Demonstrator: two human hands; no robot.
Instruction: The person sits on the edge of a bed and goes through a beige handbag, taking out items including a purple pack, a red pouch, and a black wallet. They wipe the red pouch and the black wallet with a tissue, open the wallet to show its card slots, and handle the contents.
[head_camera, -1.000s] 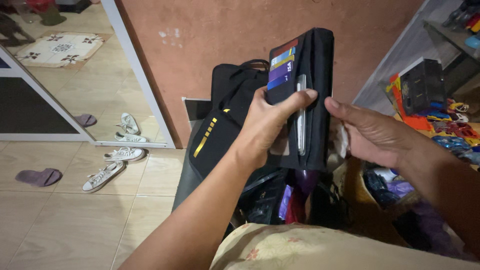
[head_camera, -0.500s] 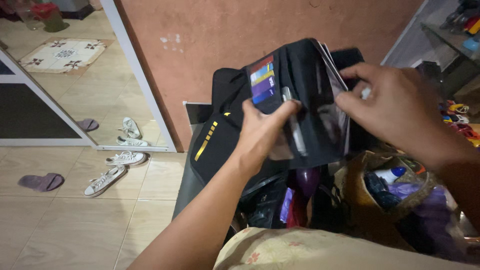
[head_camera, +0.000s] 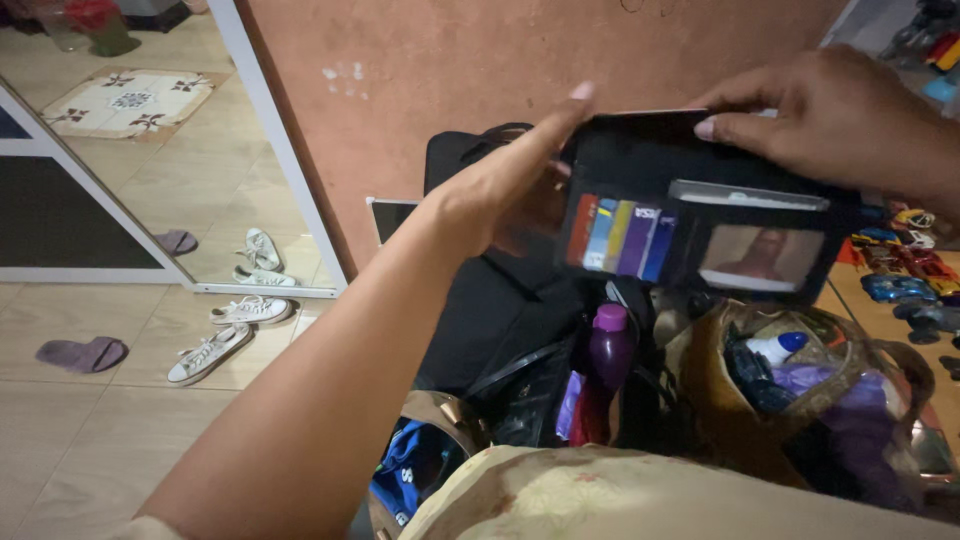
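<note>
**Wallet held open above cluttered bags**

Cloth with a pale floral print (head_camera: 600, 500) fills the near edge. Beyond it, open bags (head_camera: 800, 400) hold a purple bottle (head_camera: 610, 345) and other clutter. Above them, the left hand (head_camera: 500, 190) grips the black wallet (head_camera: 700, 210) at its left edge, fingers closed on it; the right hand (head_camera: 830, 120) pinches its top edge. Coloured cards (head_camera: 620, 238) show in the wallet's slots. Farther left, 4 white sneakers (head_camera: 235, 310) lie on the tiled floor (head_camera: 90, 440) beside a terracotta wall (head_camera: 450, 60).

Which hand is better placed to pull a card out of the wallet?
Probably the right hand: it only pinches the top edge of the wallet, while the left hand grips its side beside the cards.
</note>
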